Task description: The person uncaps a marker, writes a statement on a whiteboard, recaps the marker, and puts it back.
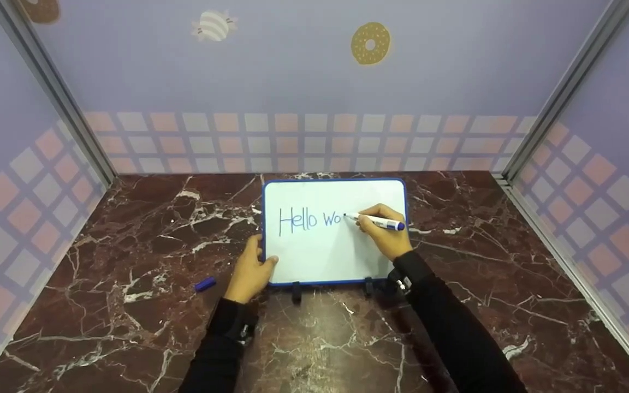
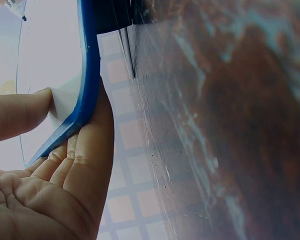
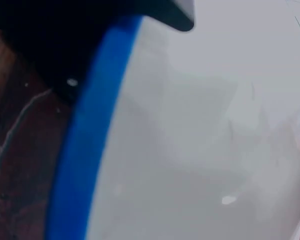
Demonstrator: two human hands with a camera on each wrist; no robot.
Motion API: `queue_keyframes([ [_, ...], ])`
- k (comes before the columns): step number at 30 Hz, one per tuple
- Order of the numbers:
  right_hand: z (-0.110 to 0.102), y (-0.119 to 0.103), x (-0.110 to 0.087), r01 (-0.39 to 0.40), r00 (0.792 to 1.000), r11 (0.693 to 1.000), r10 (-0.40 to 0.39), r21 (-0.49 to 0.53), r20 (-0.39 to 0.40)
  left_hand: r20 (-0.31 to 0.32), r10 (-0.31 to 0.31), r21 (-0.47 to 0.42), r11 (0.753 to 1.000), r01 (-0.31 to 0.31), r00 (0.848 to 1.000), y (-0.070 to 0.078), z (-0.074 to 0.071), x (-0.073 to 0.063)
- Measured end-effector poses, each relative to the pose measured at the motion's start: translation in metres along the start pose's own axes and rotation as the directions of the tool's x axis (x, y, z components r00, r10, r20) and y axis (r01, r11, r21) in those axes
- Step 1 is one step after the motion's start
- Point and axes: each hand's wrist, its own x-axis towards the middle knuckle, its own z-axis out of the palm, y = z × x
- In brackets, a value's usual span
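Left to right in the head view, the left arm, in a black sleeve (image 1: 213,349), is slanting up from the bottom edge, left of centre. Its left hand (image 1: 251,270) is clamping the whiteboard (image 1: 314,259) by its left edge: the thumb is lying on the white face while the fingers are curling behind the blue rim, as the left wrist view is showing. The whiteboard is standing at the centre of the frame. The right arm is angling in from the lower right, its wrist overlapping the board's lower right corner. Its right hand (image 1: 384,237) is pinching a marker (image 1: 383,222), whose dark tip is pointing left, just right of the blue lettering "Hello wo" (image 1: 309,219); whether the tip is touching the board, I cannot tell.

Counting left to right: one blue cap (image 1: 205,284) is lying on the table (image 1: 129,327) at lower left of centre, two hands are working at one whiteboard, two black supports (image 1: 296,292) are showing under its bottom edge, and one marker is occupying the right hand.
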Motion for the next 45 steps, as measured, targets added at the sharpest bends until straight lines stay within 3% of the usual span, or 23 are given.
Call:
queue_keyframes([
  [22,0.0053,-0.0042,0.0002,-0.001,1.000,0.996,0.001,-0.088,0.004,0.009,0.016,-0.011,1.000,-0.015,1.000,0.0011,-0.0015,-0.0021],
  [38,0.0038,-0.0019,-0.0032,0.013,1.000,0.993,-0.011,-0.121,0.014,-0.017,0.019,-0.004,1.000,-0.019,1.000,0.0012,0.0002,-0.0025],
  [45,0.0037,-0.0005,-0.0063,0.010,1.000,0.993,-0.008,-0.114,0.010,0.010,0.006,-0.013,1.000,-0.006,1.000,-0.0010,0.0003,-0.0002],
])
